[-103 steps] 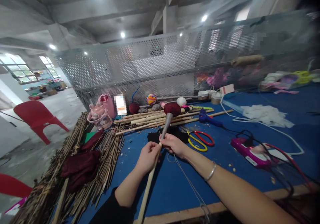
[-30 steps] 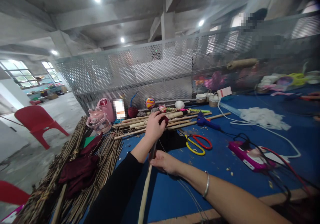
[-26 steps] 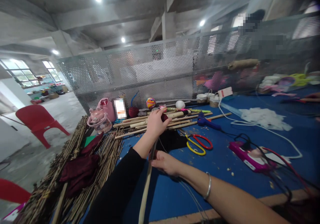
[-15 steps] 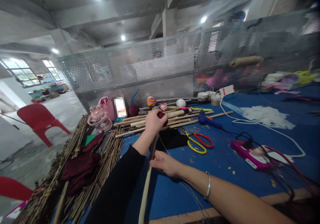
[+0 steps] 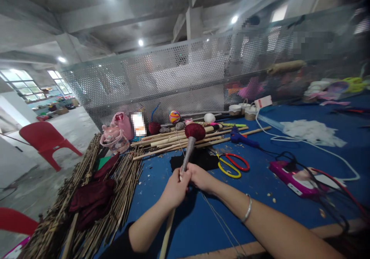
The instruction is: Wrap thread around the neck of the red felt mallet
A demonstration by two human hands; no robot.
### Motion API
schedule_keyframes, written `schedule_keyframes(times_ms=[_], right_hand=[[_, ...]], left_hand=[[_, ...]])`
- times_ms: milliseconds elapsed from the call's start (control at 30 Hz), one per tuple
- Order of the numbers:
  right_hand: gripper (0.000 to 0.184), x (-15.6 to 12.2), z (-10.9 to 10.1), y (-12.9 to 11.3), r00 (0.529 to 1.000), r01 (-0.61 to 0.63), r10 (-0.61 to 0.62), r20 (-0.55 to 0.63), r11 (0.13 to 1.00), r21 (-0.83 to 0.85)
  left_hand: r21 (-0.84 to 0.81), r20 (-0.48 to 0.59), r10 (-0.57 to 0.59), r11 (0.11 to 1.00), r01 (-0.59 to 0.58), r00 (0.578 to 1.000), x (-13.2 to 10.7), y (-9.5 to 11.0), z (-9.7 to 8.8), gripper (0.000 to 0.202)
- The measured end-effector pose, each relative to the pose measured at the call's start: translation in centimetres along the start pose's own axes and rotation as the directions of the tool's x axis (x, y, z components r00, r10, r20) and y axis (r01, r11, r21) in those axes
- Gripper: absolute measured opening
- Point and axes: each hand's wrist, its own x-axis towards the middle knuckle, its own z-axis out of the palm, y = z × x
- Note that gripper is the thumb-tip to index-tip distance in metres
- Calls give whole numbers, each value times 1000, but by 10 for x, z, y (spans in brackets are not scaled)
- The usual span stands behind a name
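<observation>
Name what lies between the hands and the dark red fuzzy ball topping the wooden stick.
Head view: only the stick's grey-wrapped shaft, from left hand and right hand to ball.

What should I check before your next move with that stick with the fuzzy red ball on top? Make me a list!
1. Both hands grip the stick: ok. The left hand and right hand close around it side by side.
2. The red ball sits on the stick's top: ok. No hand touches it.
3. The thin thread running from the hands toward the table edge is untangled: cannot tell, it is too fine.
4. The scissors are nearby: ok. They lie on the blue table just right of the hands.
5. Room behind the ball: not ok. Loose bamboo sticks lie close behind it.
</observation>
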Motion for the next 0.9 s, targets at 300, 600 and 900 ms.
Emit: schedule_keyframes(times_ms=[300,600,900], right_hand=[[28,2,-7,-4,995,-1,2,-98,1000,13],[38,-9,32,2,987,32,-65,146,976,214],[39,-21,45,6,947,-110,59,317,983,145]], left_hand=[[-235,-72,-38,972,20,997,-11,-11,0,33],[-650,-251,-113,756,-81,961,20,-27,-15,46],[-426,-34,104,898,-109,994,117,56,-69,75]])
